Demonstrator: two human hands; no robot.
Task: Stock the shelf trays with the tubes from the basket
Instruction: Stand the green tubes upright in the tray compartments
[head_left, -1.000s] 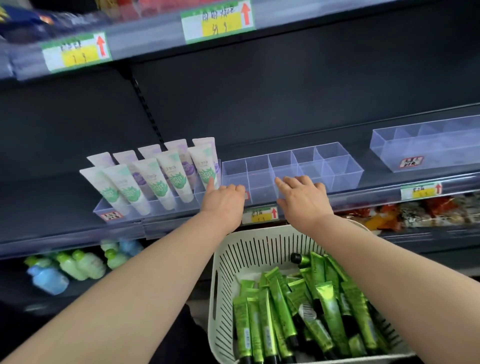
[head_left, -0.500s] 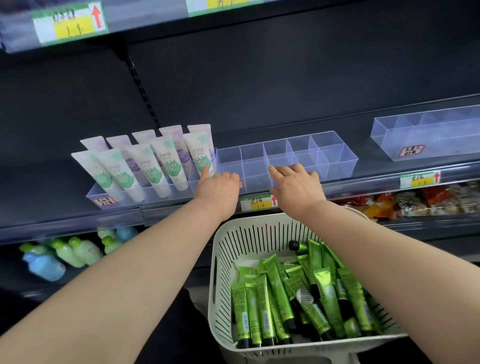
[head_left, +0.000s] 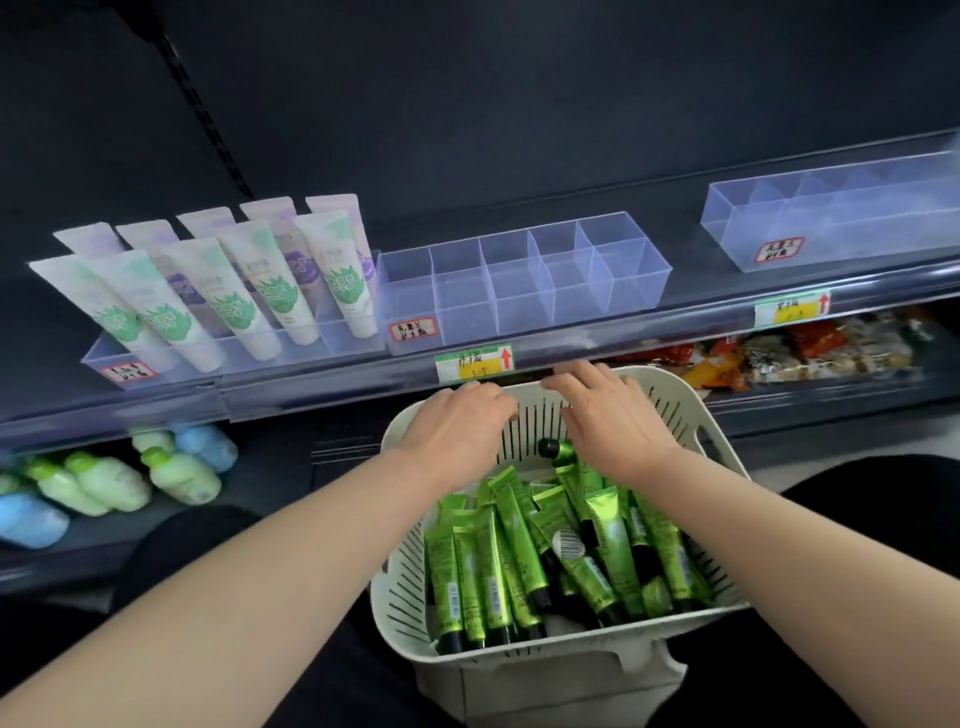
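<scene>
The glossy green plastic tubes (head_left: 519, 561) lie heaped in the white slotted plastic basket (head_left: 693, 415), below the clear compartmented plastic tray (head_left: 524, 280) on the dark shelf (head_left: 649, 325). The left hand (head_left: 457, 431) and right hand (head_left: 608, 423) hover over the basket's far rim, fingers (head_left: 574, 383) relaxed and close together, pinching nothing.

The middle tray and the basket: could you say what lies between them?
Head view: the shelf rail with its price label, and fingertips of the right hand.

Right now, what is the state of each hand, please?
Left hand: open, holding nothing, over the white basket.
Right hand: open, holding nothing.
</scene>
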